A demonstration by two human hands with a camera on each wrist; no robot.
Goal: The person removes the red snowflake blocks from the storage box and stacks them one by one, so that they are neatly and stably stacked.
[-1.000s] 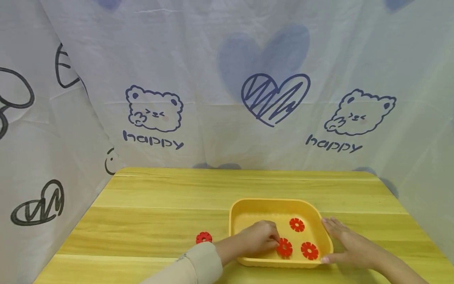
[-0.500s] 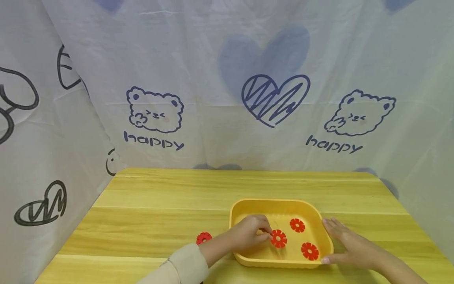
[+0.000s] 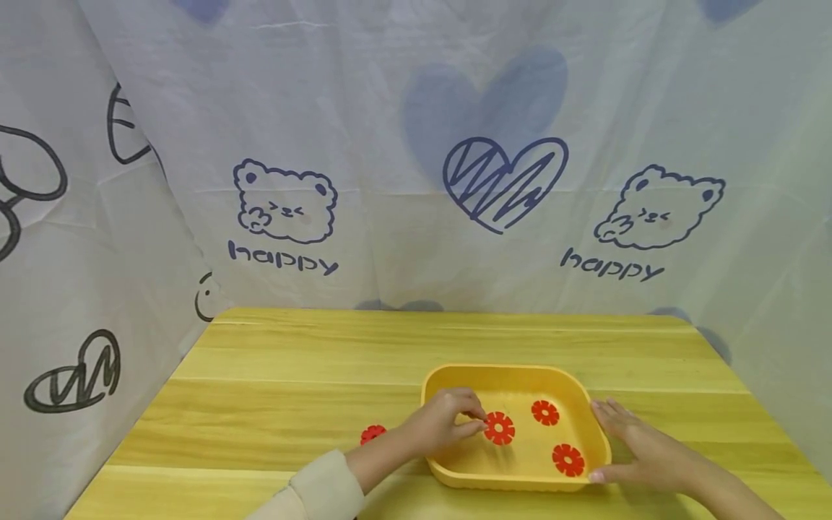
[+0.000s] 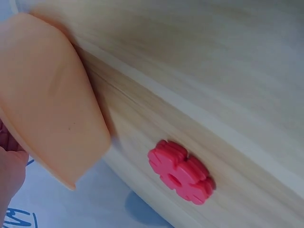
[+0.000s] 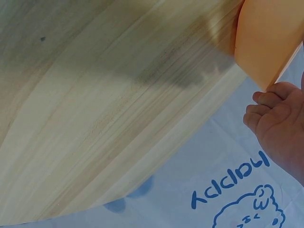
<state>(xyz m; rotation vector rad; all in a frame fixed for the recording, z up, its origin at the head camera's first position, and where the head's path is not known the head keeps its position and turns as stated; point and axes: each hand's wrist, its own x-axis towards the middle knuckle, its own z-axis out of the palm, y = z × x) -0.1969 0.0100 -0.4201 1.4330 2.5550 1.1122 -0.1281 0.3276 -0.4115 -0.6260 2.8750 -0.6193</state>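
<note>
My left hand is over the left half of a yellow plastic tray and pinches a red notched snowflake disc by its left edge. The disc's face is turned to the head camera, and a faint shadow lies below it on the tray floor. Two more red discs rest in the right half, an upper disc and a lower disc. At the tray's right end my right hand touches the rim, fingers stretched along the side and thumb at the near corner.
Left of the tray, a small stack of red discs lies on the wooden table, partly hidden by my left forearm in the head view. A white cloth with printed bears and hearts hangs behind the table.
My left hand has moved left and slightly away from me inside the tray, carrying the pinched disc with it. The right hand and the tray have stayed in place.
</note>
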